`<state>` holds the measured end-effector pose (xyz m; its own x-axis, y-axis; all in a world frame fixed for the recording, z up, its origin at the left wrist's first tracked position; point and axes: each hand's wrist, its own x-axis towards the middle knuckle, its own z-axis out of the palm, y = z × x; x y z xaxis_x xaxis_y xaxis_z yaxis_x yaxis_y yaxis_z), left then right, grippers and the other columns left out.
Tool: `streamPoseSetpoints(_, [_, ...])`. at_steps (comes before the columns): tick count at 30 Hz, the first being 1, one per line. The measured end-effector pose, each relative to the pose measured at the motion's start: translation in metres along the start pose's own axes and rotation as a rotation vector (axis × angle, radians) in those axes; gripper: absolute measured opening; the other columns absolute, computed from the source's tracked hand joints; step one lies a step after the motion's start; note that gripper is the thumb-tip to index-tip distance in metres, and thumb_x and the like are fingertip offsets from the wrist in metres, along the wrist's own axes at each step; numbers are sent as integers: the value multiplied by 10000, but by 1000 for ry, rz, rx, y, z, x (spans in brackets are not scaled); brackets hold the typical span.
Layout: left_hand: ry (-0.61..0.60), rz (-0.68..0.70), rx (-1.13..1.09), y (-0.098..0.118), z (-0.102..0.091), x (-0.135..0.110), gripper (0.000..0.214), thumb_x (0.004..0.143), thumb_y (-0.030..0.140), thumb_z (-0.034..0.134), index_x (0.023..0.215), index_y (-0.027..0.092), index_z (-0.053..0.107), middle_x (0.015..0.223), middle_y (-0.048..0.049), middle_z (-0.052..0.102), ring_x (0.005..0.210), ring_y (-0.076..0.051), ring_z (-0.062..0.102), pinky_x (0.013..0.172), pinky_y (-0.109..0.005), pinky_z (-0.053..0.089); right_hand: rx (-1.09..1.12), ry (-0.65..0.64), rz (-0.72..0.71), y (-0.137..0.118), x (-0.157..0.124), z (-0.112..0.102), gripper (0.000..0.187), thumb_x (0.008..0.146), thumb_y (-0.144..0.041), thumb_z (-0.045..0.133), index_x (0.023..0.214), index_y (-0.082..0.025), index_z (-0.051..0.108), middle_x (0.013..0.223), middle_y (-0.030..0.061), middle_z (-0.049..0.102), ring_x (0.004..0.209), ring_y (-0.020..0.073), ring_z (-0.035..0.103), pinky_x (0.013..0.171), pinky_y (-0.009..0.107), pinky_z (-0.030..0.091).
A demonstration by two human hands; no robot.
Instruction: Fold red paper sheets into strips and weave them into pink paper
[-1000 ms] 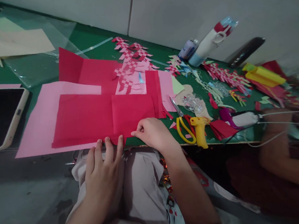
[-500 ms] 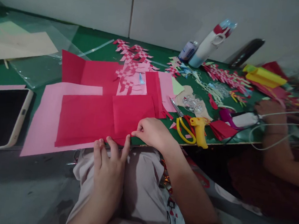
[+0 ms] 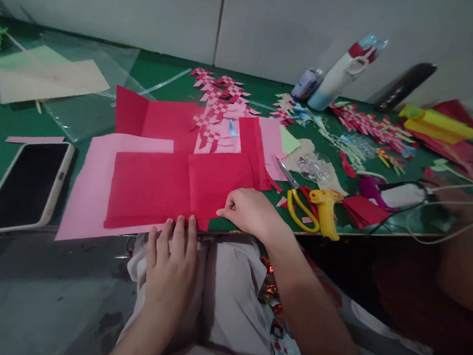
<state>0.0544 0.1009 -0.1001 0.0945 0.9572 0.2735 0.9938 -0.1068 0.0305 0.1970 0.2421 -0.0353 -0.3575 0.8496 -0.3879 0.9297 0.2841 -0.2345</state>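
Note:
A sheet of red paper point(image 3: 150, 186) with a crease lies over a larger pink sheet point(image 3: 87, 185) at the front of the table. My left hand point(image 3: 171, 266) has its fingers stretched out, their tips resting along the red paper's near edge. At the lower right of that sheet, my right hand point(image 3: 254, 210) is closed in a pinch on its edge; the fingertips are partly hidden. Right of this hand lie yellow-handled scissors point(image 3: 303, 209) and a yellow glue gun point(image 3: 325, 211).
A phone point(image 3: 26, 185) lies at left. Woven paper fish shapes point(image 3: 220, 109), a can point(image 3: 307, 85) and a bottle point(image 3: 342, 70) stand or lie toward the wall. A folded red paper point(image 3: 365, 211) and white cables are at right, beside another person's blurred arm point(image 3: 466, 222).
The view has turned slightly left. My left hand has slid left along the paper's edge, its fingers closer together, widening the gap to my right hand, which remains pinched at the edge.

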Motion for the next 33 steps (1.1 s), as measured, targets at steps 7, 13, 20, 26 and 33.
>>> streamPoseSetpoints(7, [105, -85, -27, -43, 5, -21, 622, 876, 117, 473, 1471, 69, 295, 1364, -237, 512, 1329, -322, 428, 1124, -509, 286, -9, 28, -6, 5, 1, 5, 268, 805, -404, 649, 641, -194, 674, 679, 29, 691, 631, 143, 601, 538, 253, 312])
streamPoseSetpoints(13, [82, -138, 22, -59, 1, -31, 595, 865, 159, 519, 1427, 35, 367, 1353, -249, 507, 1285, -337, 467, 1117, -511, 290, -6, 0, 28, 4, 3, 5, 259, 796, -408, 640, 645, -199, 661, 671, 19, 673, 608, 129, 569, 535, 245, 298])
streamPoseSetpoints(20, [64, -190, 18, -64, -1, -37, 577, 877, 164, 493, 1430, 50, 371, 1369, -241, 491, 1277, -325, 468, 1118, -515, 277, -17, -24, 58, 2, 6, 5, 274, 797, -424, 634, 639, -200, 649, 656, 8, 660, 585, 117, 556, 519, 232, 300])
streamPoseSetpoints(26, [64, -201, 30, -71, -5, -34, 572, 861, 189, 523, 1419, 111, 421, 1312, -205, 549, 1218, -323, 493, 1088, -524, 289, -27, -23, 51, 2, 6, 5, 269, 792, -411, 634, 625, -201, 645, 648, 4, 664, 565, 113, 540, 516, 235, 293])
streamPoseSetpoints(33, [77, -244, 24, -76, -8, -30, 553, 845, 178, 545, 1393, 181, 467, 1331, -170, 551, 1321, -340, 403, 1081, -533, 263, -34, -26, 43, 5, 8, 6, 279, 791, -427, 633, 630, -199, 645, 638, 3, 658, 556, 111, 532, 517, 236, 284])
